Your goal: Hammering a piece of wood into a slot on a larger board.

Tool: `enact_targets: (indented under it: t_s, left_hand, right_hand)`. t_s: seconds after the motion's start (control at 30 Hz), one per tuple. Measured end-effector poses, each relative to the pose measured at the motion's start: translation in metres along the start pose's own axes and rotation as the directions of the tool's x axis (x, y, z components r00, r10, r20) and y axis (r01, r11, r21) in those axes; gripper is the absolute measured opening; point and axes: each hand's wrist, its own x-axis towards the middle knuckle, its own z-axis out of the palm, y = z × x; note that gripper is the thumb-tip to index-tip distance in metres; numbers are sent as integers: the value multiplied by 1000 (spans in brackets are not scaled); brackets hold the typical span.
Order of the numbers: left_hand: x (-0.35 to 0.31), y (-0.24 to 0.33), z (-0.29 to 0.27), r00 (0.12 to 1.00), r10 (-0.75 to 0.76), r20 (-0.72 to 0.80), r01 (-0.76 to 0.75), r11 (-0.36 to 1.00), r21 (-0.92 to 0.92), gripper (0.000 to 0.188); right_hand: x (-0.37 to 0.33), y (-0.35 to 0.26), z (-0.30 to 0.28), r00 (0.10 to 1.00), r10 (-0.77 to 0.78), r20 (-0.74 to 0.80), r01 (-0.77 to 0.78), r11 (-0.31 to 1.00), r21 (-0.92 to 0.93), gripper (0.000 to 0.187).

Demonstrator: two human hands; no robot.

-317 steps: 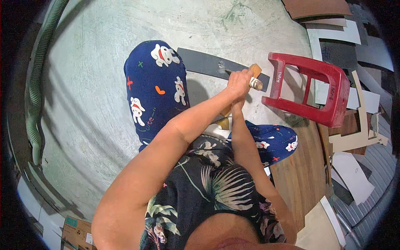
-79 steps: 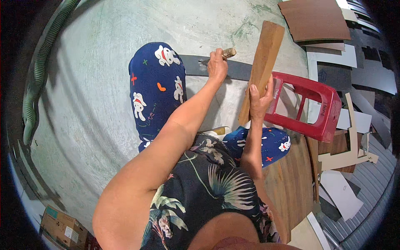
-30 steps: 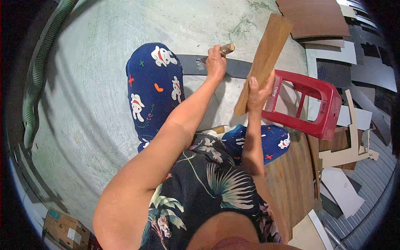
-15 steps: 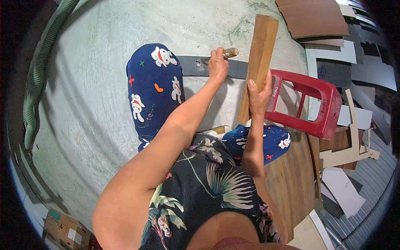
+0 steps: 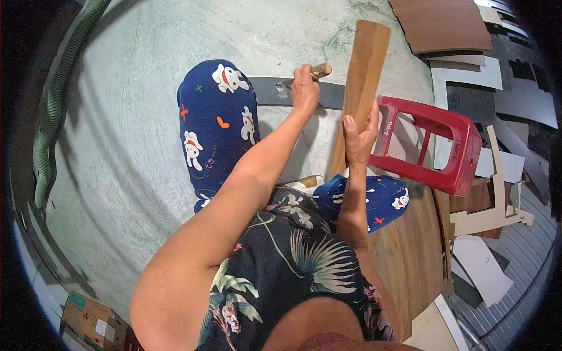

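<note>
My left hand [image 5: 305, 93] is closed round a short tool with a worn, light wooden handle [image 5: 321, 71]; its working end, mostly hidden, points left over a dark grey strip [image 5: 266, 91]. A small pale patch marks the strip near that end. The strip runs crosswise on the floor, from beside my bent left knee to behind the wooden board. My right hand [image 5: 360, 137] grips this long brown wooden board [image 5: 366, 64] low down, thumb on its face. The board stands out away from me, its broad end farthest, and its lower end reaches toward my lap.
A red plastic stool [image 5: 462, 155] lies just right of my right hand. Brown, white and dark sheet offcuts [image 5: 448, 26] pile up along the right. A green ribbed hose [image 5: 52, 111] runs down the left side. At the lower left sits a cardboard box [image 5: 91, 322].
The wooden board and my right hand have shifted slightly left. My left hand and the tool have moved only a little, up and to the left.
</note>
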Motion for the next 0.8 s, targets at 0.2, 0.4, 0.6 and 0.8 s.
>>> enact_targets:
  t_s: [0.2, 0.4, 0.6, 0.8]
  left_hand:
    - [0, 8, 0, 1000, -22, 20, 22, 1000, -12, 39]
    - [2, 4, -1, 1000, 6, -9, -6, 1000, 2, 36]
    - [5, 7, -2, 1000, 2, -6, -2, 1000, 2, 36]
    - [0, 1, -2, 999, -18, 42, 17, 1000, 21, 38]
  right_hand:
    - [6, 17, 11, 995, 66, 71, -63, 997, -38, 70]
    - [10, 17, 6, 992, 71, 101, -68, 997, -36, 64]
    - [10, 15, 10, 989, -60, -132, 81, 984, 160, 67]
    - [16, 26, 4, 993, 69, 92, -70, 998, 6, 62]
